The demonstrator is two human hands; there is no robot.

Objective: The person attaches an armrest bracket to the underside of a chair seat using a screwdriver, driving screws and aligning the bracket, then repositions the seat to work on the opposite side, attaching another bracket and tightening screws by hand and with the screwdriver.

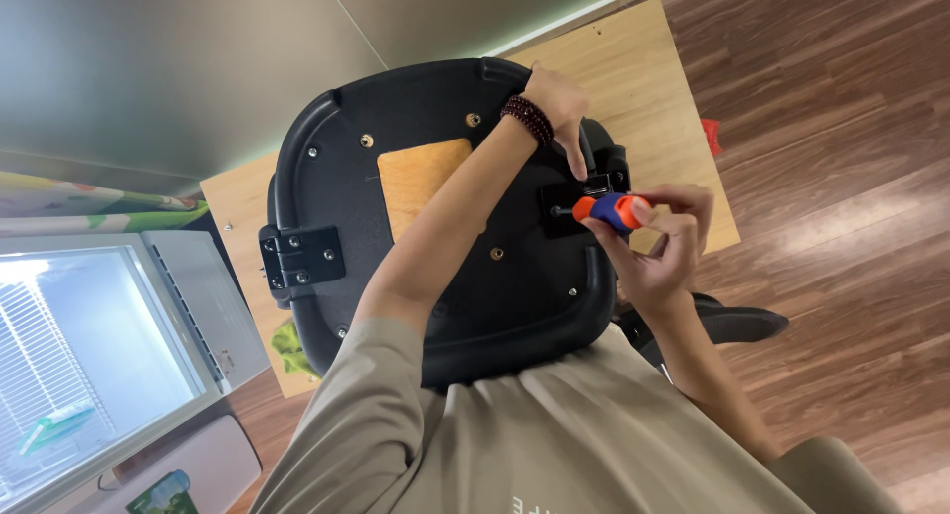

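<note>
An upturned black plastic chair seat lies on a light wooden board, its underside facing me with a bare wooden patch in the middle. My left hand, a dark bead bracelet on its wrist, reaches over the seat and points a finger down onto a black metal bracket at the seat's right edge. My right hand grips a short screwdriver with an orange and blue handle, its tip set against that bracket. A second black bracket is fixed on the seat's left edge.
Several screws dot the seat's rim. A black chair part lies on the dark wood floor at the right. A small red item sits beside the board. A white framed appliance stands left, with something green under the seat.
</note>
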